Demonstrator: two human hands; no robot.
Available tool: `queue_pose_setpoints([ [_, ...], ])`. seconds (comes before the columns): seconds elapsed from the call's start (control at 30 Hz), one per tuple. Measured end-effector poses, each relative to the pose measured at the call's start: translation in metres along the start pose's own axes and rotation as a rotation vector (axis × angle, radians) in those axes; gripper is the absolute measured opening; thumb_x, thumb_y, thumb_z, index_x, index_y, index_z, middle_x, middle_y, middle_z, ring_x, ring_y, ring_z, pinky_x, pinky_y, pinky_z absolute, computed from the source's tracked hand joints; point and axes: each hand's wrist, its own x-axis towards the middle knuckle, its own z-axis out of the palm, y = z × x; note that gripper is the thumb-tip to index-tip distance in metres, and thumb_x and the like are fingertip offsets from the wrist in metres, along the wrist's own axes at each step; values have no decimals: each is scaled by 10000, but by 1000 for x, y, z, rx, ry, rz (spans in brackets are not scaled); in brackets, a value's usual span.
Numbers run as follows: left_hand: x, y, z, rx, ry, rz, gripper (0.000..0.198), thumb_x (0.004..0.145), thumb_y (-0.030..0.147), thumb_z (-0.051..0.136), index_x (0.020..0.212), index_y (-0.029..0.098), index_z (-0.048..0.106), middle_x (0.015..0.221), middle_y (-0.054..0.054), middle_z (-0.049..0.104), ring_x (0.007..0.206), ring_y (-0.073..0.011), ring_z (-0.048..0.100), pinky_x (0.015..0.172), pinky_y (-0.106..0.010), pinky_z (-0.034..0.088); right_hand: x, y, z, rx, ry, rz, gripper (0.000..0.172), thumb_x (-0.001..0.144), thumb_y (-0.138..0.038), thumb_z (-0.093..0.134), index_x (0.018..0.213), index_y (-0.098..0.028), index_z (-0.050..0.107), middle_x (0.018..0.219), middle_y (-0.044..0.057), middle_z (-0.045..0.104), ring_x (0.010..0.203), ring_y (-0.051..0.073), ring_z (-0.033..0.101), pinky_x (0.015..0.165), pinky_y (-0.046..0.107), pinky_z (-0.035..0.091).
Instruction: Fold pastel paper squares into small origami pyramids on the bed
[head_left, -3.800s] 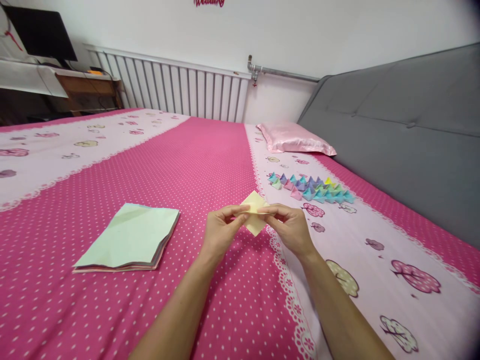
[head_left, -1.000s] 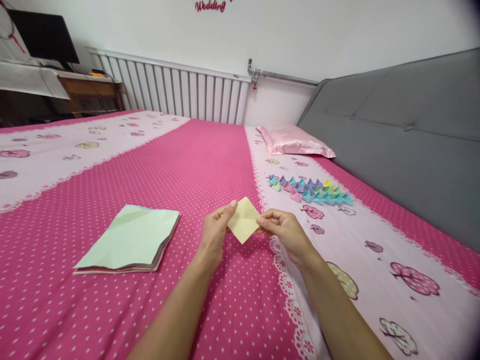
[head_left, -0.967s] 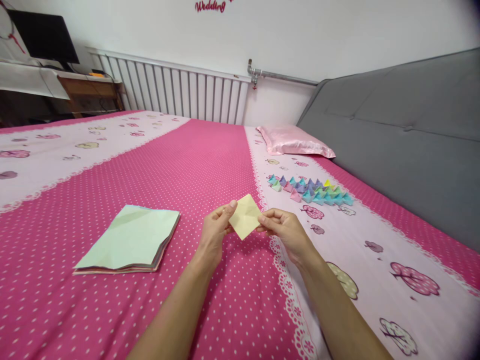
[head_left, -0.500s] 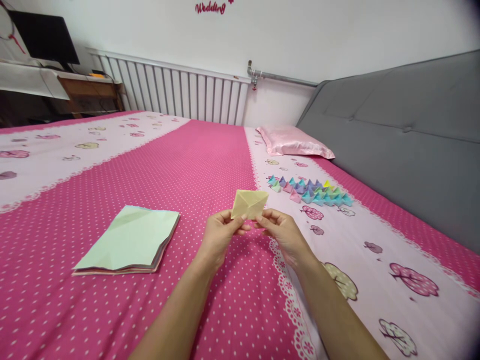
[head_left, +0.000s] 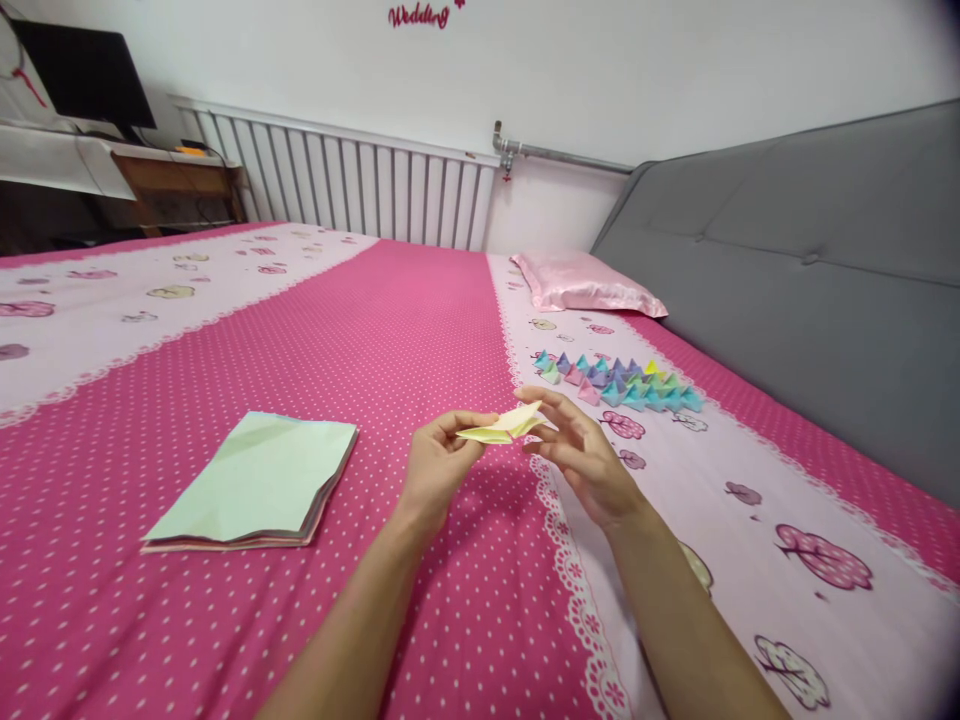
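Observation:
My left hand (head_left: 439, 462) pinches a small folded pale-yellow paper (head_left: 504, 425) between thumb and fingers, holding it nearly flat above the pink bedspread (head_left: 247, 620). My right hand (head_left: 581, 450) is beside it with fingers stretched out, its fingertips touching the paper's right end. A stack of coloured paper sheets (head_left: 259, 480), light green on top, lies to the left of my hands. A cluster of several small folded paper pieces (head_left: 619, 381) in blue, pink, purple and yellow sits farther away to the right.
A pink satin pillow (head_left: 585, 285) lies near the grey padded headboard (head_left: 810, 270) on the right. A white radiator (head_left: 337, 185) runs along the far wall. A desk with a dark monitor (head_left: 82, 70) stands at the far left.
The yellow paper has turned from upright and facing me to nearly flat and edge-on. My right hand loosened its pinch and spread its fingers.

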Motion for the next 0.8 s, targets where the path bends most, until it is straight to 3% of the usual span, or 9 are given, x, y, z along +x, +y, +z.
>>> queue_pose_setpoints([
  [0.1,0,0,2,57,-49,77,172,585,77,637,737,148,678,836,-62,706,725,-143,628,677,-241,471,0,-2,-5,35,-44,-52,498,623,-244,614,1117,-287,577,1292,34,500,933,205,574,821,352,460],
  [0.3,-2,-5,-1,93,-174,186,297,580,25,568,838,146,654,1015,-98,669,879,-187,628,746,-270,481,0,4,-11,33,-33,-79,252,693,-244,590,935,-239,660,1187,39,587,1085,233,521,895,343,408],
  [0.43,-4,-5,-4,78,-235,205,294,604,51,582,876,145,644,1082,-114,639,945,-208,612,781,-282,475,0,5,-12,44,-23,-92,206,697,-237,606,899,-234,645,1140,45,607,1061,227,535,890,349,405],
  [0.63,-4,-4,-4,63,-219,191,232,630,95,615,855,138,647,1087,-131,636,943,-221,613,776,-290,477,1,6,-11,25,18,-99,192,690,-260,634,880,-232,632,1062,53,633,1013,224,555,880,360,415],
  [0.8,-5,-3,-4,52,-217,182,197,641,99,613,829,140,659,1073,-130,645,935,-217,617,774,-298,478,-1,3,-12,4,-30,-106,222,697,-309,634,907,-238,638,1100,58,608,1028,235,542,875,372,420],
])
